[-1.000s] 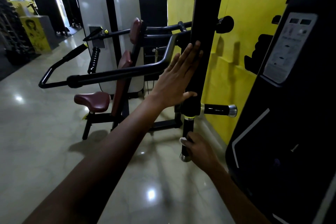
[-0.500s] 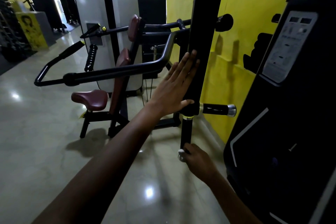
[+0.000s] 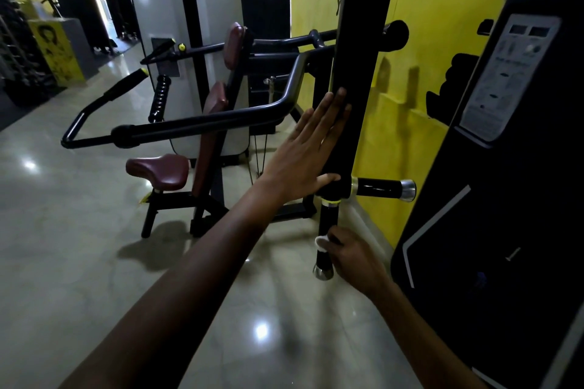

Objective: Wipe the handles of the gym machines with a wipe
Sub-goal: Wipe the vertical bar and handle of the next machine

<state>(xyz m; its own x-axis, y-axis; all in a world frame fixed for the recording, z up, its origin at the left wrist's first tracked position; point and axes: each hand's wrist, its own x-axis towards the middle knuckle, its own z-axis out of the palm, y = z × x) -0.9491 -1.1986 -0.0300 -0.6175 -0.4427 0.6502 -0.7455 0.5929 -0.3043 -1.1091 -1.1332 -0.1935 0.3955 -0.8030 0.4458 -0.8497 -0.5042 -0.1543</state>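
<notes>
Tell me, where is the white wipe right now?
The white wipe is low and right of centre in the head view, held in the right hand against the lower vertical handle, below the left hand.

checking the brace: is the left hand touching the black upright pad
Touching. The head view shows the left hand flat against the black upright pad, fingers straight on its face.

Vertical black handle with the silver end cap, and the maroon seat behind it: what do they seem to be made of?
The vertical black handle: glossy black grip, maybe hard plastic or coated metal, with highlights along it; its silver end cap looks like polished metal. The maroon seat: padded vinyl or leatherette, judging by its soft rounded edges and dull sheen.
</notes>
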